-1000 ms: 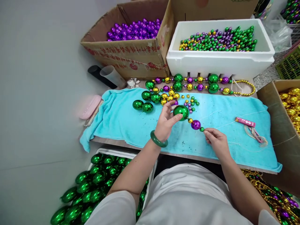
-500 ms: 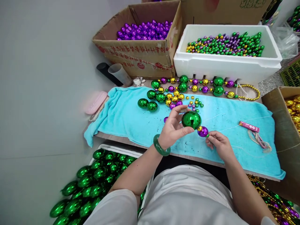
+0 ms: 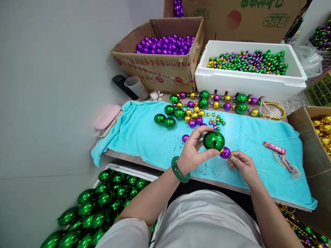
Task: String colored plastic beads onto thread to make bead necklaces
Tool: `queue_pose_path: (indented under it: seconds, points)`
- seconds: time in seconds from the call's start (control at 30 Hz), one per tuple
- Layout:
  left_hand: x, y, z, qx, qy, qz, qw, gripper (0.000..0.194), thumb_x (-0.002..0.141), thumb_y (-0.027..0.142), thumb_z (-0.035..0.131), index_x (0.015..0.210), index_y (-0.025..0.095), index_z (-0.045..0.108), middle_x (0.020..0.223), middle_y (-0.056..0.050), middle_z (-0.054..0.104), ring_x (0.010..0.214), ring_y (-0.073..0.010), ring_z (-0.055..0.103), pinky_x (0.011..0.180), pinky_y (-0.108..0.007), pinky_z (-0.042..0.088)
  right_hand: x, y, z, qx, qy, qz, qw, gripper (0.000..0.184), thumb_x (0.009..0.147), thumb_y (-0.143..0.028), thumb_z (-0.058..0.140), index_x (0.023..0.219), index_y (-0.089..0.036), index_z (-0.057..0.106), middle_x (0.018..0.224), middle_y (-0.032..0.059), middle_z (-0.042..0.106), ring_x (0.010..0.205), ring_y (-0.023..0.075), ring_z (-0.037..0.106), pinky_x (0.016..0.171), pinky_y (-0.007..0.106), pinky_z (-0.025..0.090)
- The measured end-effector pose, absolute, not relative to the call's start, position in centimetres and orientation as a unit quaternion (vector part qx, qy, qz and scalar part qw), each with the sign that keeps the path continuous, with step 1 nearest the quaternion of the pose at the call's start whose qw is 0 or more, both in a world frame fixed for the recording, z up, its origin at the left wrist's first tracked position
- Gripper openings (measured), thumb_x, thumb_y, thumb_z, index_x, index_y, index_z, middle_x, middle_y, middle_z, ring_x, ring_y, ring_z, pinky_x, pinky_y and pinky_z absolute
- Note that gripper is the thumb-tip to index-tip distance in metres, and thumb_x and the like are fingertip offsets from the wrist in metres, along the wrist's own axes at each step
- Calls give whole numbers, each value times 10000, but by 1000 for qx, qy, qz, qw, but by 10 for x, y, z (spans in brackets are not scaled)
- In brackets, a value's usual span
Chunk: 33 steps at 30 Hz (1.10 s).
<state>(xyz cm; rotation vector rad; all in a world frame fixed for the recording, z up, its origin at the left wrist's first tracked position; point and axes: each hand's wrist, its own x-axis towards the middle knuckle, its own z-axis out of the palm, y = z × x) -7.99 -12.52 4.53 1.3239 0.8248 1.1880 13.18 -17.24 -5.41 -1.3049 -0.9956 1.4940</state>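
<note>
The left hand (image 3: 198, 148) is curved half-open around a large shiny green oval bead (image 3: 214, 140), thumb below, fingers above. The right hand (image 3: 243, 165) pinches a small shiny green bead (image 3: 230, 156) beside a shiny purple round bead (image 3: 225, 152), over the turquoise cloth towel (image 3: 144, 134). Beyond, a multicoloured bead necklace (image 3: 203, 103) lies before the white foam box (image 3: 248, 79).
</note>
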Motion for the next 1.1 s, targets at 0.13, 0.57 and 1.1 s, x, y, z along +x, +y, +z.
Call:
queue_pose_path:
  seconds: [0.13, 0.57, 1.1]
  points:
    - [-78, -127, 46, 561, 346, 504, 557, 556, 643, 293, 806, 1127, 237, 539, 1109, -67, 518, 995, -183, 546, 843, -314, 519, 128, -174, -56, -512, -391, 621, 447, 249, 769, -401, 676, 834, -169, 613, 629, 3, 611, 500, 101, 523, 432, 219, 385]
    - [-80, -131, 45, 619, 366, 516, 465, 558, 650, 289, 802, 1144, 252, 545, 1158, -75, 486, 1064, -203, 517, 861, -309, 509, 129, -173, -59, -514, -391, 617, 449, 230, 764, -386, 685, 834, -175, 626, 626, 0, 616, 496, 103, 526, 421, 217, 380]
    - [-80, -133, 42, 626, 375, 513, 453, 564, 665, 303, 791, 1162, 252, 528, 1159, -78, 491, 1051, -208, 534, 846, -314, 515, 127, -172, -57, -523, -402, 605, 445, 255, 746, -414, 686, 810, -175, 624, 605, 6, 616, 482, 109, 526, 403, 218, 376]
